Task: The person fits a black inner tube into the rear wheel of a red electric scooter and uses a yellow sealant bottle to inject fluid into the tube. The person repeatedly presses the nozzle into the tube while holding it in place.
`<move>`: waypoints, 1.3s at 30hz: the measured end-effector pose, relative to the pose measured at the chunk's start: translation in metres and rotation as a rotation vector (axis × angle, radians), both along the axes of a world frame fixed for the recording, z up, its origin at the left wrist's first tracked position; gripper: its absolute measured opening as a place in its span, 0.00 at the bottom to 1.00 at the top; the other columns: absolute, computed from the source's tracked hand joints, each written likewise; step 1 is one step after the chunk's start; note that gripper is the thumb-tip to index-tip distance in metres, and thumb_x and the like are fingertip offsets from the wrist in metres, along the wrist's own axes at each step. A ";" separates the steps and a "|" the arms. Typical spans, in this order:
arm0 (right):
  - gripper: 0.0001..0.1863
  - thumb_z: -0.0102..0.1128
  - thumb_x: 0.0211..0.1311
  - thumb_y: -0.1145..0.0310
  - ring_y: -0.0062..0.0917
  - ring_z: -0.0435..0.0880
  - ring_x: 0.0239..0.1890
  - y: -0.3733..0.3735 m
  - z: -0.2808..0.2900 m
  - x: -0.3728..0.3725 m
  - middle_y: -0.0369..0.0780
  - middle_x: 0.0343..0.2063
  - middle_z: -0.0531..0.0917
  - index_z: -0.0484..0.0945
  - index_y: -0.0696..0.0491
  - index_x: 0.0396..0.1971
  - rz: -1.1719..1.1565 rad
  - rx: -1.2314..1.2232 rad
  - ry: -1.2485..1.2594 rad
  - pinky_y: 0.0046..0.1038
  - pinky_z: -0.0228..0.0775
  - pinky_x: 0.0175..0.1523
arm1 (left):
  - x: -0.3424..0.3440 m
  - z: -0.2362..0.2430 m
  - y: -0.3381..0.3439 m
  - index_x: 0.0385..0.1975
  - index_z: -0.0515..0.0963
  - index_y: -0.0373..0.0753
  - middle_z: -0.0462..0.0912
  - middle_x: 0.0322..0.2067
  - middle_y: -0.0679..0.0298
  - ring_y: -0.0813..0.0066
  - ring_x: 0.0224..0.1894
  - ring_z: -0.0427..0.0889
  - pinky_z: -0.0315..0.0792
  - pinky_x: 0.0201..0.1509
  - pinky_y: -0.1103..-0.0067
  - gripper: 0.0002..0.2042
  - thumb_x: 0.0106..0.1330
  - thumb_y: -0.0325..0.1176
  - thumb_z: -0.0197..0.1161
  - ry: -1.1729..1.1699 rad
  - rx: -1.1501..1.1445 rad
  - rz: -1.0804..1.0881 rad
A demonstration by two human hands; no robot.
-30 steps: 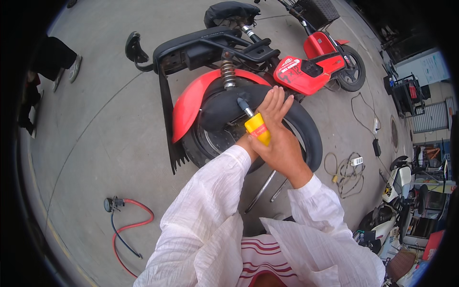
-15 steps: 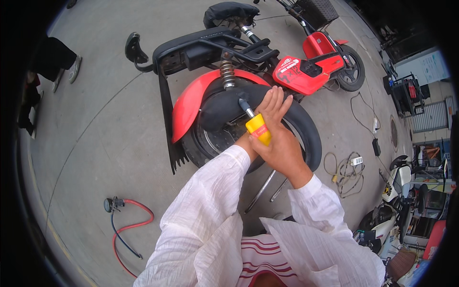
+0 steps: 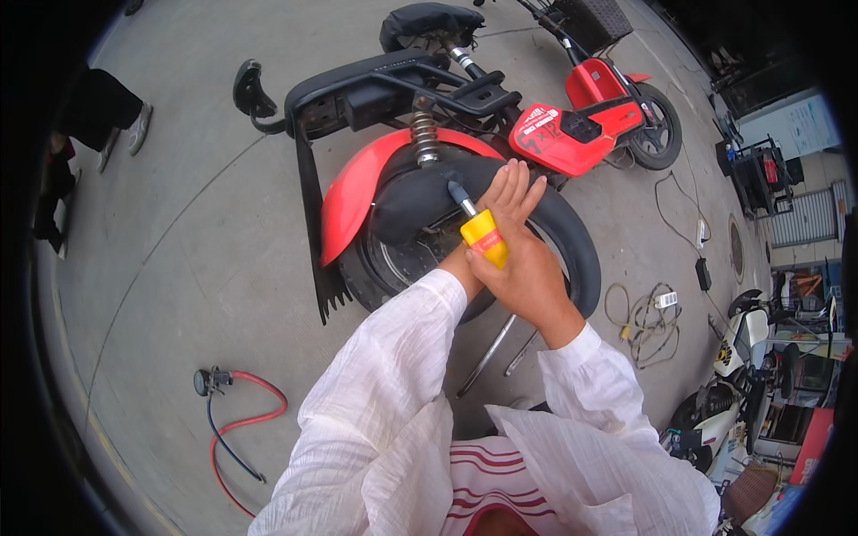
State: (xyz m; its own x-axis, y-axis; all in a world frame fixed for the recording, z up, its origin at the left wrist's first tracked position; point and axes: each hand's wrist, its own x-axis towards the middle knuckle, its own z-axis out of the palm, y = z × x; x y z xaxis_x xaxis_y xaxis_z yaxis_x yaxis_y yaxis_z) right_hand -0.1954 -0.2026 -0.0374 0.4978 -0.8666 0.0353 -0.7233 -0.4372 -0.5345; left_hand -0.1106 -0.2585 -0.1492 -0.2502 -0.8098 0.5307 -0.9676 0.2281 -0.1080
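Compared with the earlier views, the yellow-handled tool (image 3: 485, 238) in the right hand (image 3: 532, 275) has shifted slightly rightward against the black tube (image 3: 407, 211). At far right, the red panel (image 3: 811, 439) now appears taller.

Passable: bare floor (image 3: 197, 286) left of the black mudflap (image 3: 312, 223), down to the red hose (image 3: 282, 400); we add the strip of floor between black tube (image 3: 416, 207) and coiled cable (image 3: 625, 332). Obstructing: coil spring (image 3: 424, 138) above that tube, red mudguard (image 3: 345, 210) leftward, metal stand (image 3: 487, 356) nearside; centrally, we enter the left hand (image 3: 514, 190), crossed by the right hand (image 3: 529, 272) with its yellow-handled tool (image 3: 483, 238).
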 end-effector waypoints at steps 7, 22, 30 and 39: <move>0.38 0.70 0.61 0.56 0.49 0.89 0.47 0.001 -0.005 0.001 0.56 0.55 0.83 0.71 0.55 0.70 0.038 -0.036 0.019 0.43 0.82 0.47 | -0.001 -0.003 -0.004 0.76 0.62 0.42 0.65 0.72 0.44 0.48 0.77 0.61 0.45 0.83 0.62 0.35 0.68 0.46 0.52 0.026 -0.014 -0.016; 0.38 0.70 0.61 0.56 0.48 0.88 0.49 0.002 -0.008 0.005 0.53 0.56 0.83 0.70 0.54 0.70 0.040 -0.070 -0.006 0.43 0.82 0.50 | -0.004 -0.004 -0.004 0.76 0.61 0.42 0.64 0.73 0.44 0.49 0.77 0.60 0.46 0.83 0.62 0.36 0.67 0.44 0.54 0.091 -0.002 -0.039; 0.38 0.70 0.61 0.57 0.48 0.88 0.50 0.004 -0.003 0.009 0.53 0.58 0.82 0.70 0.54 0.69 0.022 -0.049 0.043 0.42 0.82 0.50 | -0.001 -0.003 -0.003 0.76 0.62 0.43 0.64 0.72 0.44 0.48 0.76 0.62 0.47 0.83 0.62 0.34 0.67 0.38 0.55 0.079 0.000 -0.037; 0.39 0.71 0.59 0.57 0.45 0.88 0.49 0.006 0.003 0.006 0.52 0.56 0.84 0.71 0.55 0.70 0.018 -0.040 0.127 0.40 0.82 0.49 | 0.002 -0.005 0.000 0.76 0.62 0.43 0.65 0.72 0.44 0.48 0.77 0.61 0.47 0.83 0.62 0.33 0.69 0.41 0.53 0.127 -0.003 -0.056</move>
